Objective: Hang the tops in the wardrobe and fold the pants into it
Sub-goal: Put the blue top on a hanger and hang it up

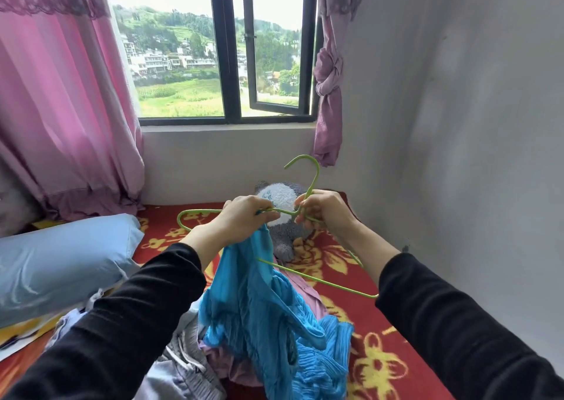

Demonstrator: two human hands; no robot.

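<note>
L hand [244, 216] & R hand [320, 210] grip green hanger [314, 177] w/ blue top [262, 302].

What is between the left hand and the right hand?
In the head view, the green hanger bridges the gap from the left hand to the right hand; a grey plush toy sits behind it.

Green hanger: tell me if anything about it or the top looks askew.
The green hanger is held tilted, hook leaning right, gripped by the left hand and right hand. The blue top hangs bunched from the left hand, not spread over the hanger's shoulders. No damage shows.
</note>
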